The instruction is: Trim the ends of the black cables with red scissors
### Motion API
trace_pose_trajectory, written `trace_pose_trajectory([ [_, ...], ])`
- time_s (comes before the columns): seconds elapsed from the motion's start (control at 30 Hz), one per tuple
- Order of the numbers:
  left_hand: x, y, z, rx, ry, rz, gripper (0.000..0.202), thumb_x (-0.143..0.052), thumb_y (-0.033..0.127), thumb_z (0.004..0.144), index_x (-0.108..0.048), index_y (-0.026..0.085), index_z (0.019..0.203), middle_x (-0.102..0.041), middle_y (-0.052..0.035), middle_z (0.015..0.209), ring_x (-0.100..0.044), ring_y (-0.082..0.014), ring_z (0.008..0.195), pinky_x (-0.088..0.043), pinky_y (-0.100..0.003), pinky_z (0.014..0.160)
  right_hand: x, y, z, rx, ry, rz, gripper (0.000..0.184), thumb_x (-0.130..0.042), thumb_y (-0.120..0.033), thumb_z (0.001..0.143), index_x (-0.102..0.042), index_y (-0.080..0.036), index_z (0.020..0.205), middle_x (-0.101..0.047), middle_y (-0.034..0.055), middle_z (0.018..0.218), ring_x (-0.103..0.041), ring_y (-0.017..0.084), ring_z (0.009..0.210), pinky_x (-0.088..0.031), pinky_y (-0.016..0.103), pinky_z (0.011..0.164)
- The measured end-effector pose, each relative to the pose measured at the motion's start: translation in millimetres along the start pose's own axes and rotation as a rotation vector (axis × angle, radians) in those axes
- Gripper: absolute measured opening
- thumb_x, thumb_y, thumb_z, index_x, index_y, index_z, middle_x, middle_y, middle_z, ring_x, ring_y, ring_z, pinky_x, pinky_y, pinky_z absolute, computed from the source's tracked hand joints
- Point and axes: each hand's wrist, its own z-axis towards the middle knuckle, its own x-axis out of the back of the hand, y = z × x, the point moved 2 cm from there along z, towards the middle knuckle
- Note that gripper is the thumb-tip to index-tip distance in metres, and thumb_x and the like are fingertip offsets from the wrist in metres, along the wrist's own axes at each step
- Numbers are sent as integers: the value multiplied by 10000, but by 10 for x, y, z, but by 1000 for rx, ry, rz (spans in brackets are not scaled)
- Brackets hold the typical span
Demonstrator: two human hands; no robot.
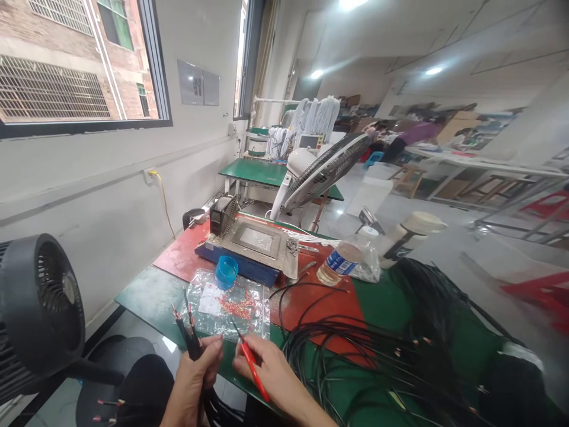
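Observation:
A bundle of black cables (192, 343) is wrapped in my left hand (198, 370), their stripped ends with thin red and bare wires pointing up. My right hand (267, 367), just to the right, grips a slim red-handled pointed tool (253, 365); its thin dark tip points up and left. Whether it is tweezers or a driver I cannot make out. Beyond both hands a clear plastic bag (200, 323) lies flat, with many tiny red and pale pieces (242, 305) scattered on it. A blue round cup (226, 273) stands at the bag's far edge.
Behind the bag sits a blue-based hot plate (240, 267) with a small black fan (223, 214). A labelled bottle (338, 264) stands to its right. Loose black cables (329, 338) cover the right side. A large fan (329, 169) leans beyond; a black fan (40, 314) is at left.

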Motion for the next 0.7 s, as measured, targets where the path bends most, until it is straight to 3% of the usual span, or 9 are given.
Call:
trace_pose_trajectory([
  [0.1,9,-8,4,-21,3,17,424,-754,419,566,-633,90,805,-412,87,438,-240,-3,370,-118,-187,388,43,-28,-60,-27,-69,-220,378,-570,-509,767,-445,-180,628,-439,-39,641,-373,105,600,-215,221,542],
  [0.2,-11,-11,18,-28,-7,32,387,-743,398,593,-646,92,811,-370,96,440,-233,-8,399,-128,-187,400,52,-32,-65,-33,-101,-294,405,-568,-511,764,-392,-183,606,-416,-50,619,-350,96,583,-191,223,534],
  [0.4,-91,50,71,-64,36,154,407,-770,434,516,-656,96,710,-482,50,431,-269,-15,365,-158,-202,381,108,-3,-42,-27,-83,-314,429,-527,-497,796,-350,-179,569,-384,-55,562,-331,87,554,-175,224,523],
  [0.7,-127,42,121,-69,39,215,389,-768,403,530,-679,85,734,-511,35,462,-291,-18,374,-170,-200,385,125,123,13,-62,-38,-277,429,-556,-408,765,-321,-167,500,-274,-61,491,-268,69,494,-159,225,479],
])
